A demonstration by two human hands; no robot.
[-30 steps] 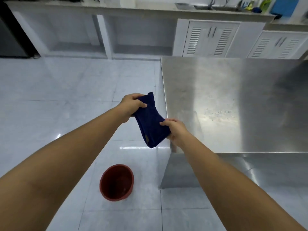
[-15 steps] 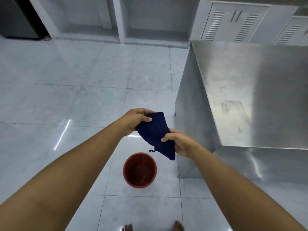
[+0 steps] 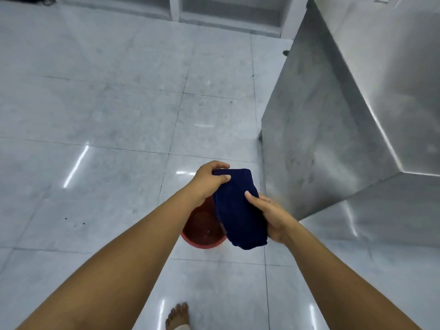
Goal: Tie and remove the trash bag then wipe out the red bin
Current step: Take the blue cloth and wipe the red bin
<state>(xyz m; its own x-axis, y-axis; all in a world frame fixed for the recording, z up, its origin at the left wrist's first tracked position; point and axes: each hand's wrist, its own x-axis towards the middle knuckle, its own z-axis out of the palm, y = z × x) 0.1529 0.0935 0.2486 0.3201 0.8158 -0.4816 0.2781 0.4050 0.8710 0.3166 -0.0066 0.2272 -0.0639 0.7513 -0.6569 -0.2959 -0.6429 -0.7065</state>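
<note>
Red bin (image 3: 202,231) stands upright on the floor (image 3: 107,115), directly below my hands, its far-right part hidden behind the cloth (image 3: 238,210). No bag is visible inside it; the interior shows bare red plastic. Compared with half a second ago, I read the bin as closer beneath the hands: then it lay clear of them on the near side, now the cloth and my left forearm overlap its rim.

Left hand (image 3: 209,181) is closed on the far upper corner of the dark blue cloth, thumb on top. Right hand (image 3: 273,217) clamps the cloth's right edge, thumb pressed across the fabric and fingers underneath. The cloth hangs folded between them, and its near end has dropped lower over the bin than in the earlier frame.

The view has tilted further down: more of my bare foot (image 3: 177,316) shows at the near edge, and the louvred cabinet doors have left the frame.

Floor is large pale grey glossy tile with light streaks reflected in it. A stainless steel counter (image 3: 357,103) stands at the right, near the bin. White open shelving (image 3: 228,13) runs along the far wall.
</note>
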